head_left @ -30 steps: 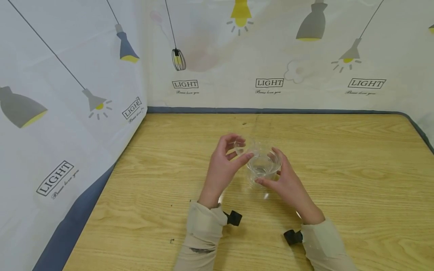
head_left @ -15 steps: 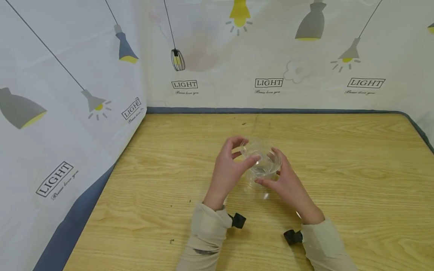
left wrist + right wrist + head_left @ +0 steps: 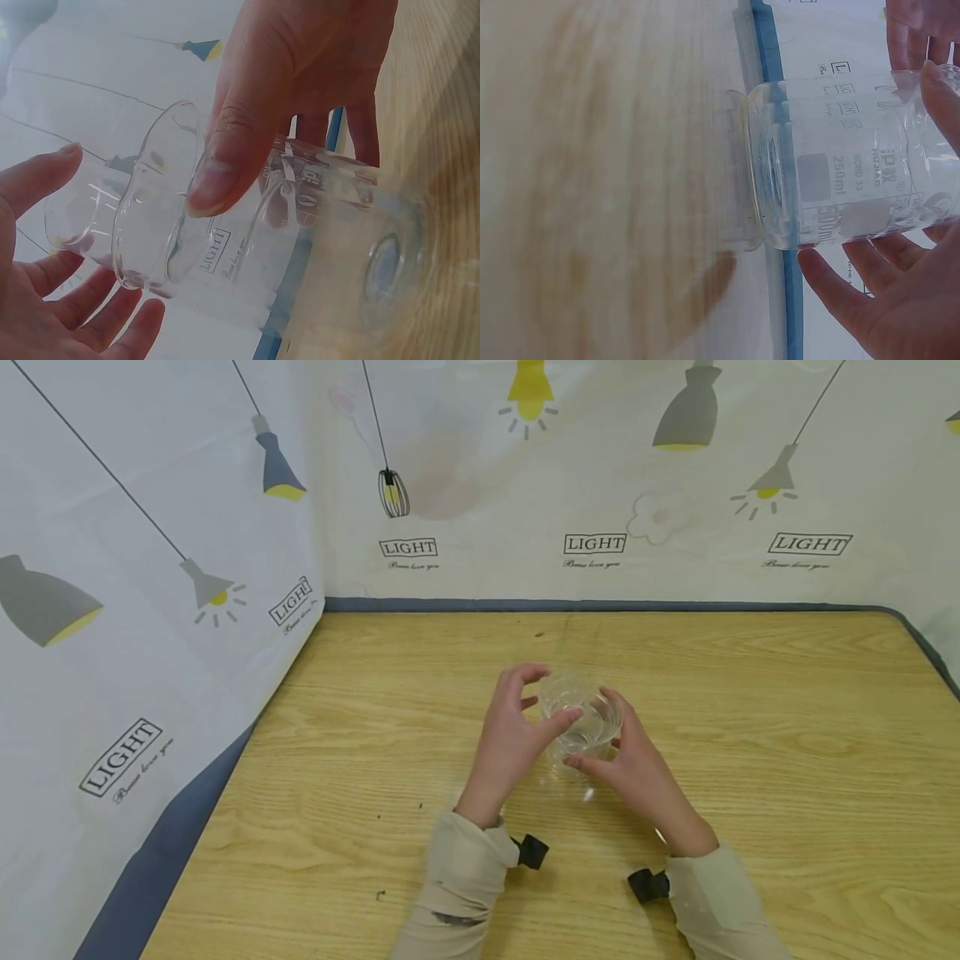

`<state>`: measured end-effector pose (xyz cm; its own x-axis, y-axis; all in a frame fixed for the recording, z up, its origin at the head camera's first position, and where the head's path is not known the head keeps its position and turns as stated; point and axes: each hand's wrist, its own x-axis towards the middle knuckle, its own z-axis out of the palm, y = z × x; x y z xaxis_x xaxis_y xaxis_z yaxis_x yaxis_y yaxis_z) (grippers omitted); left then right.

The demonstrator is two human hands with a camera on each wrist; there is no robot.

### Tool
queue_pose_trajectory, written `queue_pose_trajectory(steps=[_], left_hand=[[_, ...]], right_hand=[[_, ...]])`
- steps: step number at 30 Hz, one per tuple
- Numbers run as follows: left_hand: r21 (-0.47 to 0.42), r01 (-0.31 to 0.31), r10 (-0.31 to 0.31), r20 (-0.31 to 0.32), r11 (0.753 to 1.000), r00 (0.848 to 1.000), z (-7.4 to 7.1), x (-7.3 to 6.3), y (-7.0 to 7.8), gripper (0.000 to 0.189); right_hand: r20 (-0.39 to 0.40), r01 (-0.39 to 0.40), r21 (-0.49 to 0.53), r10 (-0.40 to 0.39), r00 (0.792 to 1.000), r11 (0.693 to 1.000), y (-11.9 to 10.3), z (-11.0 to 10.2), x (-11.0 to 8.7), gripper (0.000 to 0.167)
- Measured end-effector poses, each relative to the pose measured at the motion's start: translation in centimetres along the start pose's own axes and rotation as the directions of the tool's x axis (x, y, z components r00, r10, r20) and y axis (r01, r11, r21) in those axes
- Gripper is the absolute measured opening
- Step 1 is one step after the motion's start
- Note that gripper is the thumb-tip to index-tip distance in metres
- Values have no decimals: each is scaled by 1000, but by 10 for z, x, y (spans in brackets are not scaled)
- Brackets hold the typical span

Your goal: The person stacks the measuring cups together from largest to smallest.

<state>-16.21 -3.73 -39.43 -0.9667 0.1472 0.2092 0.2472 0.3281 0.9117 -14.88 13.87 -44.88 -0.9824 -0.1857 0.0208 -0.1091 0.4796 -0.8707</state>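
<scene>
A clear glass beaker (image 3: 600, 731) with white volume marks stands upright on the wooden table (image 3: 345, 752). My right hand (image 3: 641, 768) holds it round the side, thumb at the front and fingers behind; the marked wall (image 3: 832, 180) shows plainly in the right wrist view. Above its mouth, my left hand (image 3: 513, 731) grips a smaller clear glass beaker (image 3: 562, 689), tilted toward the larger one. In the left wrist view this small beaker (image 3: 82, 221) overlaps the larger rim, and I cannot tell whether they touch. Whether any liquid is inside is unclear through the glass.
A white curtain (image 3: 480, 485) printed with lamps and "LIGHT" lettering hangs behind and to the left of the table. Its blue hem (image 3: 600, 605) runs along the table's far edge. Black camera mounts (image 3: 532, 852) stick out from both wrists.
My left hand has moved to the right with the small beaker, bringing it over the larger beaker's mouth. My right hand and the larger beaker have stayed in place.
</scene>
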Motion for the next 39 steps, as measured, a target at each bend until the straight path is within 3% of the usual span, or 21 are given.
queue_pose_trajectory(steps=[11,28,39], left_hand=[[-43,-5,5,1,999,1000,6,-1,1,58],[89,20,-16,-36,996,999,13,-2,-4,57],[132,39,-36,-20,990,999,15,-2,-4,57]], right_hand=[[-8,10,0,-10,1000,1000,1,0,-1,96],[-17,29,-1,-29,999,1000,2,1,0,96],[-11,36,11,-36,999,999,3,1,0,95]])
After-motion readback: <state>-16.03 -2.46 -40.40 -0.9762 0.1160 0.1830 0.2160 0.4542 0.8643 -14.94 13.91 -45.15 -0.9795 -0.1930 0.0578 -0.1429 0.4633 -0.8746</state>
